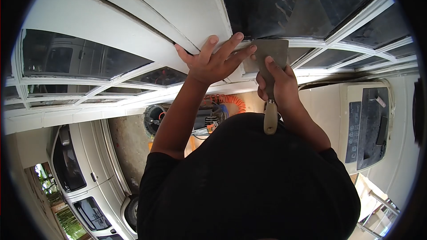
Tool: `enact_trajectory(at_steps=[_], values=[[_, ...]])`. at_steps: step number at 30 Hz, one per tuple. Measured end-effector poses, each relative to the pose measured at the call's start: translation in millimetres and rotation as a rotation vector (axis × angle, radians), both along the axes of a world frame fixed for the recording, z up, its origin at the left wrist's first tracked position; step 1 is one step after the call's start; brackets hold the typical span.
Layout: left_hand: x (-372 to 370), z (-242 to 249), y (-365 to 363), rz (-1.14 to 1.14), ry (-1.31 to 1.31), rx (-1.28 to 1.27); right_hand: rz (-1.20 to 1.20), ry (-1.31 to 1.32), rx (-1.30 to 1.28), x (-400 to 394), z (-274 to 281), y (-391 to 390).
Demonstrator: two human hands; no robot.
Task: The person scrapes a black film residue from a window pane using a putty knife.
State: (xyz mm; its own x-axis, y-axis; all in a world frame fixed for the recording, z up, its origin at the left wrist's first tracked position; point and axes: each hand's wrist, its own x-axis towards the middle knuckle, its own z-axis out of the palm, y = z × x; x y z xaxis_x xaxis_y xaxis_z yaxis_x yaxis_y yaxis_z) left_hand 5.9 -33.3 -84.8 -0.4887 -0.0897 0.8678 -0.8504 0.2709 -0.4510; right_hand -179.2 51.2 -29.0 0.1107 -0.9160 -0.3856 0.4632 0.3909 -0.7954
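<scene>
Nearest the camera, the person's black shirt (249,182) fills the lower frame, both arms raised to the work. Right hand (276,84): fingers wrapped tight round the neck of a putty knife (269,66), index finger laid up the back of the blade, pale handle hanging below the fist. The blade's broad edge sits on the white window frame (195,13), right where the glass pane (293,4) meets the bar. Left hand (212,60) lies flat just beside it, fingers spread, bracing on the frame. Judgement: keep the blade low-angled and flush to the bar, press through that index finger, and keep the corner off the glass. Room is tight: muntin bars (356,22) box the blade in to the right, left fingertips nearly touching it. Further off: orange coiled hose (229,100), a washing machine (364,124), a parked white car (84,173).
</scene>
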Motion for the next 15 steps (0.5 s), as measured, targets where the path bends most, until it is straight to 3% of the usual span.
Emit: enact_trajectory(at_steps=[15], values=[[-1.1, -0.2, -2.6, 0.005, 0.003, -0.012, -0.010, 0.024, 0.011, -2.9, -3.4, -0.6]])
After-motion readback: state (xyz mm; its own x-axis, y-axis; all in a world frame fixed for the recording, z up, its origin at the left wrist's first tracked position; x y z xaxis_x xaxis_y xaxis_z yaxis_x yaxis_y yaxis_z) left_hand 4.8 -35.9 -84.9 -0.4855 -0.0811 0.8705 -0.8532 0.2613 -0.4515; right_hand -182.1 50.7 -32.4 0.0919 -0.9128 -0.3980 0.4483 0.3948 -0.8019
